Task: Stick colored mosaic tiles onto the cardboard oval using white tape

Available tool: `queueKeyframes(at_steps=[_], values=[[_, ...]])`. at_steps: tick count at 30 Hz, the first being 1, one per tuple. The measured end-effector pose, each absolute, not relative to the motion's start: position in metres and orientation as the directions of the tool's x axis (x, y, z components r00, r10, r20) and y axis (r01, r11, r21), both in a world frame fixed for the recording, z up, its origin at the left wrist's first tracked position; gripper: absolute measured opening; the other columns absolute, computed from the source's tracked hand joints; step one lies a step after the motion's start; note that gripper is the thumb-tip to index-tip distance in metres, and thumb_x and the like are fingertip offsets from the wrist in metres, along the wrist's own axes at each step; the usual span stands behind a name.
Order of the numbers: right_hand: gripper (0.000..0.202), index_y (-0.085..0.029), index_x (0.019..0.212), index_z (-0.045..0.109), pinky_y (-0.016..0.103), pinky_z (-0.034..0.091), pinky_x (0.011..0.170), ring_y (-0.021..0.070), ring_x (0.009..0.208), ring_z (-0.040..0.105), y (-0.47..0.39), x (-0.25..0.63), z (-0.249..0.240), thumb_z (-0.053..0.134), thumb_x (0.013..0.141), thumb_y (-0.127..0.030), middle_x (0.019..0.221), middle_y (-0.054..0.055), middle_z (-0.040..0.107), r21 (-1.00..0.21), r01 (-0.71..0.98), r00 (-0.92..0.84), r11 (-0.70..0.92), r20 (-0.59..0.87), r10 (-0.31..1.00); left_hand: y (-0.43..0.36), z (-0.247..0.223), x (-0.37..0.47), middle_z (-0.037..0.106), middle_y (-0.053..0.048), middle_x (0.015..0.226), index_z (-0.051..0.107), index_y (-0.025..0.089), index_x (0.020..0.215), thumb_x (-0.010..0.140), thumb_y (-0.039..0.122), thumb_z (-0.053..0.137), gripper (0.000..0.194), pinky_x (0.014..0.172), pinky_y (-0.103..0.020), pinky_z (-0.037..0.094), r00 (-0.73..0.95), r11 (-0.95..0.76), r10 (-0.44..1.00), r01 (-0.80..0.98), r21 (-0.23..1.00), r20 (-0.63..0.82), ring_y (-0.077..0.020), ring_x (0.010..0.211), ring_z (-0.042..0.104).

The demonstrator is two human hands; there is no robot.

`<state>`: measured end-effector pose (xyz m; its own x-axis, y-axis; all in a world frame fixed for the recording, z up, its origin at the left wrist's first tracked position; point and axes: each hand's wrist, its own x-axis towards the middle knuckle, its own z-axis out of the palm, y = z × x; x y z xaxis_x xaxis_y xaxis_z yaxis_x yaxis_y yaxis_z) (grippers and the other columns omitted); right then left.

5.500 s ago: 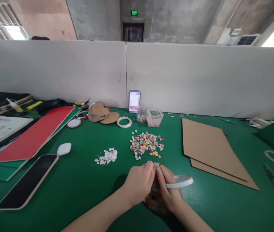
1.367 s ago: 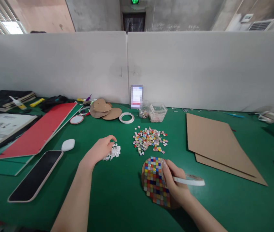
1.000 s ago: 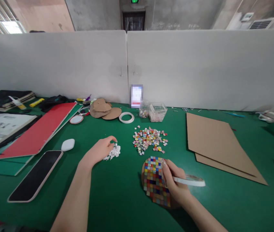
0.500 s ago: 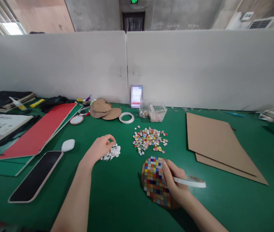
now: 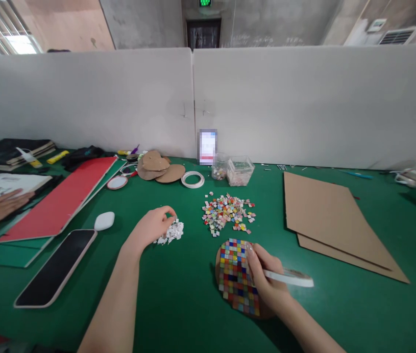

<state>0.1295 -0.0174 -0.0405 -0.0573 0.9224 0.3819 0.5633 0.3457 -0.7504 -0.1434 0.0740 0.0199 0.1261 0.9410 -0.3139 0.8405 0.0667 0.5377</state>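
Note:
My right hand (image 5: 268,274) is closed around white tweezers (image 5: 292,278), whose back end sticks out to the right. Its fingertips rest over the upper right part of a round cardboard disc (image 5: 217,260) covered with rows of small coloured mosaic tiles (image 5: 235,274); the tweezers' tips are hidden. Over a heap of small white scraps (image 5: 174,232), my left hand (image 5: 155,223) has thumb and forefinger pinched together. What lies between those fingers is too small to make out. Loose coloured tiles (image 5: 226,212) are scattered just beyond the disc.
A clear plastic box (image 5: 240,171), tape roll (image 5: 192,180) and cardboard discs (image 5: 171,173) stand at the back. Cardboard sheets (image 5: 325,211) lie right. Left are a phone (image 5: 57,269), white case (image 5: 104,221), red board (image 5: 64,196) and another person's hand (image 5: 4,203) on a book.
Another person's hand has come in from the left onto the open book. My two hands have hardly moved, and the view has shifted very slightly.

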Motion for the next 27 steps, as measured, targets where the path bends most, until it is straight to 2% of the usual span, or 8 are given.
queueKeyframes(at_steps=[6, 9, 12, 16, 18, 20, 22, 27], values=[[0.031, -0.021, 0.06, 0.031, 0.023, 0.03, 0.047, 0.0102, 0.049, 0.039, -0.017, 0.129, -0.041, 0.039, 0.089, -0.027, 0.055, -0.004, 0.039, -0.767, 0.543, -0.05, 0.342, 0.377, 0.925, 0.074, 0.022, -0.145, 0.043, 0.003, 0.056, 0.056, 0.022, 0.093, 0.077, 0.042, 0.045, 0.028, 0.046, -0.024, 0.025, 0.136, 0.017, 0.96, 0.843, 0.538, -0.243, -0.0134, 0.049, 0.044], [0.032, -0.021, 0.06, 0.032, 0.023, 0.031, 0.047, 0.0109, 0.051, 0.04, -0.017, 0.129, -0.042, 0.039, 0.09, -0.029, 0.056, -0.003, 0.04, -0.798, 0.517, -0.03, 0.31, 0.345, 0.938, 0.072, 0.028, -0.139, 0.042, 0.003, 0.058, 0.055, 0.021, 0.088, 0.081, 0.048, 0.04, 0.031, 0.047, -0.023, 0.025, 0.175, -0.01, 0.959, 0.807, 0.59, -0.223, -0.0126, 0.05, 0.04], [0.032, -0.021, 0.061, 0.036, 0.023, 0.033, 0.048, 0.012, 0.052, 0.042, -0.019, 0.128, -0.041, 0.039, 0.09, -0.032, 0.056, -0.002, 0.042, -0.846, 0.46, -0.046, 0.271, 0.281, 0.958, 0.063, 0.033, -0.117, 0.049, 0.0, 0.064, 0.052, 0.019, 0.078, 0.085, 0.051, 0.031, 0.039, 0.049, -0.023, 0.028, 0.315, -0.093, 0.925, 0.728, 0.679, -0.211, -0.0124, 0.054, 0.043], [0.033, -0.021, 0.061, 0.042, 0.023, 0.035, 0.047, 0.0119, 0.047, 0.044, -0.02, 0.126, -0.035, 0.038, 0.091, -0.034, 0.052, -0.003, 0.045, -0.919, 0.31, -0.137, 0.245, 0.211, 0.968, 0.039, 0.033, -0.07, 0.048, 0.002, 0.06, 0.05, 0.019, 0.076, 0.087, 0.051, 0.031, 0.038, 0.05, -0.022, 0.028, 0.592, -0.298, 0.791, 0.596, 0.746, -0.156, -0.0108, 0.052, 0.041], [0.033, -0.02, 0.063, 0.048, 0.024, 0.038, 0.049, 0.013, 0.05, 0.046, -0.019, 0.125, -0.03, 0.039, 0.09, -0.038, 0.054, -0.001, 0.05, -0.925, 0.265, -0.179, 0.272, 0.23, 0.957, 0.026, 0.031, -0.05, 0.047, 0.003, 0.06, 0.049, 0.019, 0.077, 0.088, 0.048, 0.034, 0.034, 0.05, -0.022, 0.027, 0.678, -0.414, 0.73, 0.542, 0.731, -0.088, -0.0108, 0.052, 0.04], [0.034, -0.02, 0.063, 0.051, 0.025, 0.04, 0.051, 0.0146, 0.054, 0.049, -0.017, 0.125, -0.026, 0.043, 0.087, -0.042, 0.056, 0.0, 0.053, -0.928, 0.233, -0.202, 0.291, 0.246, 0.948, 0.018, 0.028, -0.038, 0.049, 0.001, 0.065, 0.049, 0.018, 0.073, 0.088, 0.044, 0.036, 0.032, 0.052, -0.022, 0.027, 0.695, -0.52, 0.719, 0.522, 0.676, 0.016, -0.0112, 0.056, 0.041], [0.036, -0.019, 0.061, 0.053, 0.024, 0.04, 0.049, 0.0144, 0.054, 0.049, -0.016, 0.125, -0.026, 0.046, 0.085, -0.045, 0.056, 0.0, 0.054, -0.96, 0.158, -0.213, 0.233, 0.197, 0.957, 0.016, 0.025, -0.033, 0.05, 0.001, 0.066, 0.05, 0.018, 0.071, 0.088, 0.041, 0.038, 0.032, 0.053, -0.022, 0.028, 0.696, -0.546, 0.715, 0.499, 0.673, 0.064, -0.0108, 0.058, 0.042], [0.033, -0.018, 0.064, 0.052, 0.02, 0.03, 0.035, 0.0087, 0.036, 0.039, -0.017, 0.123, -0.038, 0.051, 0.082, -0.046, 0.046, -0.003, 0.048, -0.985, -0.143, -0.314, -0.098, -0.049, 0.948, 0.019, 0.022, -0.033, 0.046, 0.004, 0.059, 0.052, 0.017, 0.068, 0.085, 0.041, 0.048, 0.03, 0.052, -0.02, 0.027, 0.662, -0.409, 0.748, 0.403, 0.818, 0.048, -0.0086, 0.056, 0.04]])
